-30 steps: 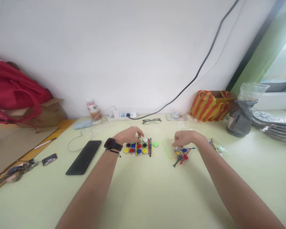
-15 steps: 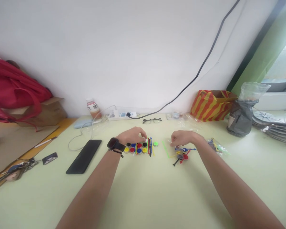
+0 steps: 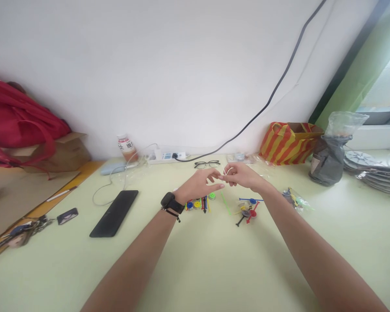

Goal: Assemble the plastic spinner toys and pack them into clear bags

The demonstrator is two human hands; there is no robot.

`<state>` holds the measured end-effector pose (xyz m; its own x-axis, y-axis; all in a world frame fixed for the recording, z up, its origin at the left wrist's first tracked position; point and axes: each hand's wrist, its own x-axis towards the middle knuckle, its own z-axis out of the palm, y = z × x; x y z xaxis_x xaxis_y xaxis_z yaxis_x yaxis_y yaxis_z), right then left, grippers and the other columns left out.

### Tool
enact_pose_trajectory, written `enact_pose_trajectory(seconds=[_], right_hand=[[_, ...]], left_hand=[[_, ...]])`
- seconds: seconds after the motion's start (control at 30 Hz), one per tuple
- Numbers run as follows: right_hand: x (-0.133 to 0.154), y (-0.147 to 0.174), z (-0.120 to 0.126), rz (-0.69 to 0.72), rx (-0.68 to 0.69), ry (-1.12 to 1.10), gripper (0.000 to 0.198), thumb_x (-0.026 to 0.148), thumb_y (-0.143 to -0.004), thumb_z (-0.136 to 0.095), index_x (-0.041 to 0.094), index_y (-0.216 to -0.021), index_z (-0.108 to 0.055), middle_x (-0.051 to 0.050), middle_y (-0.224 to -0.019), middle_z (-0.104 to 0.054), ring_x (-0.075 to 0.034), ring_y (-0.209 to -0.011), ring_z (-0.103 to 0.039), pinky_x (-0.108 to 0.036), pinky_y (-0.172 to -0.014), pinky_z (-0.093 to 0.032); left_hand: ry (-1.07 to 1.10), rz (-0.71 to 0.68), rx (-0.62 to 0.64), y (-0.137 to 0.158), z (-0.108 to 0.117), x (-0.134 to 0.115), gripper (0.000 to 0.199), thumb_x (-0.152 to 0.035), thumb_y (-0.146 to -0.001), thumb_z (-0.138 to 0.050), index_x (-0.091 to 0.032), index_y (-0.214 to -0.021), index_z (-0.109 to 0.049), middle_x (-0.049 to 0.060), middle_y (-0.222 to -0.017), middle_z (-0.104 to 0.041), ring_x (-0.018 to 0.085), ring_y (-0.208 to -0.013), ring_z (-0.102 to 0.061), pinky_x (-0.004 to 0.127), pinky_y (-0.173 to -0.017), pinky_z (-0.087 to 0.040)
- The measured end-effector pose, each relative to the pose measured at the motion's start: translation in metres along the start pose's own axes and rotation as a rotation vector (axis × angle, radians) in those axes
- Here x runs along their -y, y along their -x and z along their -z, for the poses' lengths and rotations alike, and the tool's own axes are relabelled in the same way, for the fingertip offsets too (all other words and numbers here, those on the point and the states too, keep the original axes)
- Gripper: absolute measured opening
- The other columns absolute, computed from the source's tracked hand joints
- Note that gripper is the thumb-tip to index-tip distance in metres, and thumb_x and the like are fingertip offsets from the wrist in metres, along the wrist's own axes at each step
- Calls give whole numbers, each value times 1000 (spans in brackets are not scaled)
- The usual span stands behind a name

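Observation:
My right hand (image 3: 242, 177) is raised over the middle of the table, its fingers pinched on a thin white plastic piece (image 3: 228, 172). Beside it, my left hand (image 3: 199, 184) has thumb and fingers apart, their tips close to the white piece; I cannot tell whether they touch it. Under the left hand are round plastic discs, such as a yellow disc (image 3: 197, 205) and a green disc (image 3: 212, 196), next to several coloured plastic arrows (image 3: 204, 204). Near the right forearm lie a red arrow spinner (image 3: 252, 214), a blue arrow spinner (image 3: 252, 201) and a light green stick (image 3: 225, 203).
A black phone (image 3: 114, 213) lies to the left, with keys (image 3: 29, 229) further out. Along the wall are a bottle (image 3: 128, 148), a power strip (image 3: 169, 157), glasses (image 3: 207, 164) and a striped bag (image 3: 289, 144). A plastic packet of parts (image 3: 294, 200) sits right.
My right hand has lifted from the right-hand pile with the white piece. My left hand has moved right from the rows of discs, and both hands now meet mid-table.

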<state>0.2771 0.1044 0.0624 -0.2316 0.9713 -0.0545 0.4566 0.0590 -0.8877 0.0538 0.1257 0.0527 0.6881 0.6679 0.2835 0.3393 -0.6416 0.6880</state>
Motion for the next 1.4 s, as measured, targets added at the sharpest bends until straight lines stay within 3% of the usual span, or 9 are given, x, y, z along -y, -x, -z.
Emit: enact_pose_trajectory(seconds=[0.17,0.33,0.47,0.57,0.67,0.9,1.03,1.2,1.4], right_hand=[[10,3,0,64,66,-320,38,46,-78,-83,19,-93,-62,-7,-90,-74,-17,-79,-68,-32,-79,-56],[20,9,1,81,71,-363,19,29,-80,-75,19,-89,-61,-5,-89,-73,-17,-83,-69,-34,-86,-55],[19,8,-8,116,79,-196,6,24,-82,-61,20,-86,-58,-1,-80,-67,-15,-75,-63,-28,-71,-50],[10,2,-13,120,-57,147,10,26,-88,-50,19,-89,-57,-1,-81,-64,-14,-72,-57,-26,-62,-42],[-4,-6,-10,25,-142,465,16,24,-88,-50,18,-98,-61,-4,-90,-68,-16,-77,-59,-26,-64,-42],[-29,-4,18,-129,117,653,22,26,-76,-70,18,-96,-70,-10,-101,-72,-23,-85,-66,-30,-68,-45],[-28,9,40,-191,246,686,13,24,-72,-70,21,-85,-73,-7,-99,-74,-23,-84,-67,-30,-68,-46],[-33,14,56,-309,429,715,32,32,-59,-82,24,-89,-76,-4,-93,-74,-25,-84,-68,-29,-62,-44],[-43,11,60,-355,392,736,27,28,-61,-79,24,-87,-75,-3,-81,-72,-23,-76,-67,-29,-59,-43]], left_hand=[[255,-53,-201,-5,-5,-12,31,-40,-92,-70,-20,-114,-62,8,-107,-73,18,-93,-72,31,-85,-58],[244,-126,-173,-6,2,-18,19,-33,-94,-67,-16,-102,-70,7,-99,-74,17,-88,-71,31,-89,-59],[194,-114,-141,-4,4,-18,16,-32,-91,-70,-16,-92,-69,6,-90,-73,16,-80,-69,29,-80,-58],[143,-102,-120,-3,-2,-15,16,-31,-88,-71,-17,-84,-64,3,-85,-70,15,-77,-69,28,-76,-57],[44,-40,-73,-3,-14,-10,19,-28,-83,-74,-18,-75,-59,2,-81,-68,16,-75,-68,28,-72,-55],[-265,12,136,3,-33,4,6,-25,-79,-75,-22,-83,-73,2,-91,-76,23,-94,-68,31,-79,-49],[-353,45,134,4,-28,11,9,-28,-81,-74,-24,-88,-76,3,-94,-75,25,-97,-66,32,-80,-47],[-333,46,196,3,-12,16,21,-30,-77,-78,-25,-98,-79,4,-104,-75,26,-102,-65,31,-84,-48],[-260,58,203,2,-9,23,16,-31,-84,-73,-22,-95,-80,5,-97,-76,22,-89,-68,28,-76,-50]])
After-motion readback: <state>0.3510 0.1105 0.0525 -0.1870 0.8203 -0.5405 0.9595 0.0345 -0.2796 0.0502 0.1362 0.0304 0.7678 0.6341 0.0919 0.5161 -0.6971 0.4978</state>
